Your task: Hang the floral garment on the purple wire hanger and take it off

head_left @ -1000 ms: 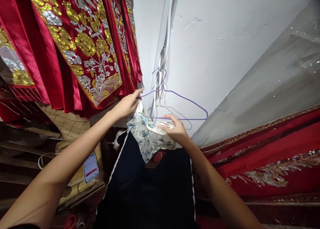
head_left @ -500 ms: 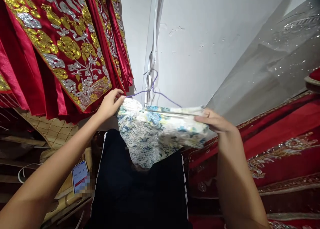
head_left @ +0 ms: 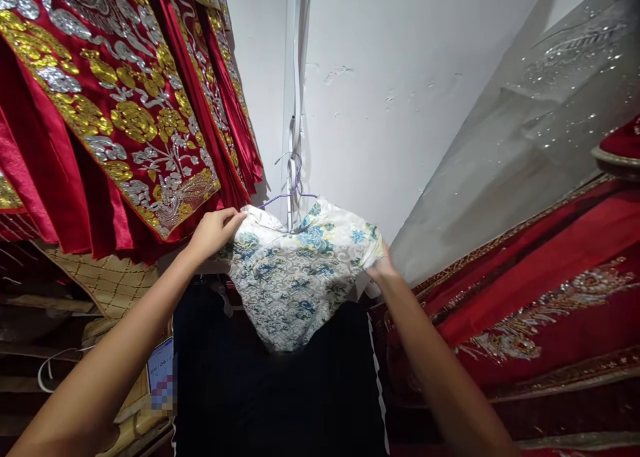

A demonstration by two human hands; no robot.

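Note:
A small white garment with a blue and green flower print (head_left: 295,270) hangs over a purple wire hanger (head_left: 295,187), whose hook sits on a white strip on the wall. My left hand (head_left: 215,230) pinches the garment's left shoulder. At the right shoulder, my right hand (head_left: 383,268) grips the cloth from behind, its fingers mostly hidden. Only the hook and a bit of the hanger's left arm show above the cloth.
Red robes with gold and silver embroidery (head_left: 115,104) hang close on the left. More red embroidered cloth under clear plastic (head_left: 540,284) lies on the right. A black garment with white stripes (head_left: 280,390) hangs below. A phone (head_left: 160,374) rests on bamboo matting low left.
The flowered garment has been spread from a bunch across the hanger and now covers its bar and arms. My right hand slid right, then down to the right shoulder.

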